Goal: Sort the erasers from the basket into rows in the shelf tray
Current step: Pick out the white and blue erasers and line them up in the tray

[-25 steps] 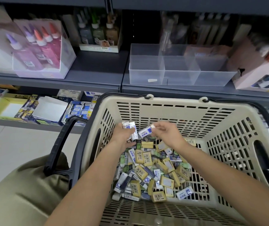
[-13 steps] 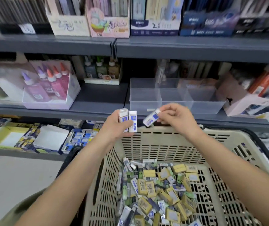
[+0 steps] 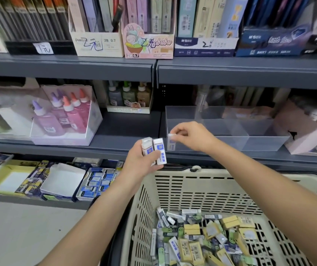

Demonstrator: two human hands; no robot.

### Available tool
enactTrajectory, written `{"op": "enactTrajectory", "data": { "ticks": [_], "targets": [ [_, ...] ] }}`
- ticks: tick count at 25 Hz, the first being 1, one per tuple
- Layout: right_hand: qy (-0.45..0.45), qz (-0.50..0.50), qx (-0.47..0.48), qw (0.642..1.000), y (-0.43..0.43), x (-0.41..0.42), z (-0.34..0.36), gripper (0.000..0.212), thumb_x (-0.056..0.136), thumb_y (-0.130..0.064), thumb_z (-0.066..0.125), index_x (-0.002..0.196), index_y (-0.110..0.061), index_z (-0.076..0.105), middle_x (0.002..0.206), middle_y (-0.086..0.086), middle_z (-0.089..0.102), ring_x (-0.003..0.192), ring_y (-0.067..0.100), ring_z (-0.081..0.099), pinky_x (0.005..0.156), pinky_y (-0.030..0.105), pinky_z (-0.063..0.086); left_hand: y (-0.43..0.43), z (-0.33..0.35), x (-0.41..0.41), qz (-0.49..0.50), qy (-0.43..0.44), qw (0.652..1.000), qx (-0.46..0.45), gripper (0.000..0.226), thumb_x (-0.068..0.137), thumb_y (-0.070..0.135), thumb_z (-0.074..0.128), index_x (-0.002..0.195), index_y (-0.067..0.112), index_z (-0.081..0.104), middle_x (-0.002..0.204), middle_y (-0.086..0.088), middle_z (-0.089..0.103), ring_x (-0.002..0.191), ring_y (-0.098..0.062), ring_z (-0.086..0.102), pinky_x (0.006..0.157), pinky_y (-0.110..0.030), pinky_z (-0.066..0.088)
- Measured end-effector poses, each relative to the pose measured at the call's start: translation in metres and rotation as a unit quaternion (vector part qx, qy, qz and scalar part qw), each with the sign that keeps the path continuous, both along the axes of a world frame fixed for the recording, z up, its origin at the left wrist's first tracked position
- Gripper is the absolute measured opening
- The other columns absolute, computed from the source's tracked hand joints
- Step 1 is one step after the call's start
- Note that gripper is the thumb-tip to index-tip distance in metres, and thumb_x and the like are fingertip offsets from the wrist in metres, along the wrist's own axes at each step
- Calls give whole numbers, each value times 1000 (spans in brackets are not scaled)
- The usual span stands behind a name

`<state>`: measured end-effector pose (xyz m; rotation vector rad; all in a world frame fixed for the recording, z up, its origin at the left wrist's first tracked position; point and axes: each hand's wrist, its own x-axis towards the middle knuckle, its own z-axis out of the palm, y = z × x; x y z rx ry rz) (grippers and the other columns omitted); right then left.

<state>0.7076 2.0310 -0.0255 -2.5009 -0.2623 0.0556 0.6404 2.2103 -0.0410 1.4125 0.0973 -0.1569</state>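
A single white eraser (image 3: pixel 171 135) is pinched by its top end between the thumb and fingers (image 3: pixel 180 131) of the right hand (image 3: pixel 194 138), which are clamped on it. It is held upright at the nine o'clock end of the clear shelf tray (image 3: pixel 259 144), at the front corner of the first compartment. Its lower part is seen dimmed, as though through the tray's clear front wall. Whether its base touches the tray floor cannot be told.

Two white erasers with blue labels (image 3: pixel 156 150) are gripped side by side and upright in the left hand (image 3: pixel 140 162), the thumb being curled across their lower halves. This hand is held at eight o'clock from the right hand, just above the far rim of the basket (image 3: pixel 192 189) and apart from the tray.

The cream slotted basket is seen at five o'clock of the view, and a loose pile of erasers (image 3: pixel 201 239), yellow, white and green, is heaped on its bottom.

The tray is set on a grey shelf (image 3: pixel 127 129). Glue bottles (image 3: pixel 65 112) in a clear box are stood at nine o'clock from the tray, well apart from it, and boxes of pencil leads (image 3: pixel 148 43) are lined up on the shelf above, at twelve o'clock.
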Motion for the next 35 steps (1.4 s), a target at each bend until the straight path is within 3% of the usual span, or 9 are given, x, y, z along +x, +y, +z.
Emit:
{"op": "enactTrajectory", "data": {
  "ticks": [3, 6, 10, 13, 17, 21, 24, 29, 35],
  "targets": [
    [-34, -5, -101, 994, 2, -4, -7, 20, 84, -33, 62, 104, -38, 59, 104, -12, 66, 103, 13, 57, 75, 30, 43, 4, -4, 2, -7, 5, 1000, -15, 26, 88, 3, 59, 97, 27, 52, 100, -3, 65, 87, -16, 67, 67, -27, 59],
    [-79, -36, -113, 990, 10, -6, -11, 23, 87, -26, 57, 107, -36, 59, 104, -10, 68, 100, 15, 59, 67, 27, 39, 9, -6, 3, -24, -9, 1000, -1, 26, 87, 4, 61, 98, 27, 54, 101, -7, 66, 89, -18, 68, 67, -28, 58],
    [-59, -24, -115, 991, 21, -7, -8, 29, 89, -24, 57, 117, -28, 58, 114, -3, 66, 105, 19, 59, 74, 31, 47, 10, -2, 9, -29, -17, 999, 22, 25, 87, 5, 62, 106, 19, 57, 101, -9, 68, 88, -19, 69, 68, -28, 58],
    [-114, -20, -29, 993, 19, -17, 6, 28, 92, -24, 53, 118, -21, 61, 114, -3, 66, 104, 15, 60, 89, 33, 49, 6, 0, 15, -37, -22, 999, 24, 22, 87, 4, 62, 104, 17, 58, 102, -12, 67, 89, -20, 69, 71, -31, 58],
    [-68, 10, 69, 995, 19, -31, 16, 12, 89, -19, 56, 93, -24, 66, 81, -8, 66, 75, 10, 64, 72, 25, 51, -10, 4, 23, -61, -29, 998, 18, 23, 87, 4, 62, 106, 15, 57, 102, -12, 67, 88, -19, 69, 71, -30, 58],
    [-61, -74, 229, 969, 4, -10, 34, 21, 85, -8, 61, 77, -27, 59, 72, -4, 64, 57, 2, 64, 59, 17, 51, -24, 7, 37, 16, -39, 999, -18, 12, 89, 6, 59, 97, 15, 56, 98, -13, 63, 85, -17, 65, 68, -26, 58],
    [-112, -89, 167, 975, 0, 10, 36, 17, 82, -11, 63, 80, -28, 59, 77, -3, 65, 71, 11, 62, 69, 24, 51, -28, 10, 41, 43, -23, 998, -35, 5, 91, 11, 58, 91, 14, 53, 81, -5, 55, 67, -11, 56, 53, -19, 53],
    [-13, -32, 47, 998, 13, 16, 9, 7, 86, -23, 62, 92, -26, 66, 92, -2, 70, 85, 12, 63, 72, 22, 48, -24, 3, 36, 100, 37, 986, -132, 9, 93, 7, 45, 91, 14, 50, 69, -2, 48, 60, -11, 47, 45, -19, 46],
    [-45, -2, -9, 999, 14, 9, 16, 25, 94, -24, 48, 110, -20, 68, 111, -4, 68, 103, 13, 60, 89, 22, 42, -15, 2, 33, 29, 40, 989, -141, 11, 96, 7, 46, 100, 6, 56, 74, -5, 69, 60, -9, 66, 54, -20, 53]
  ]
}}
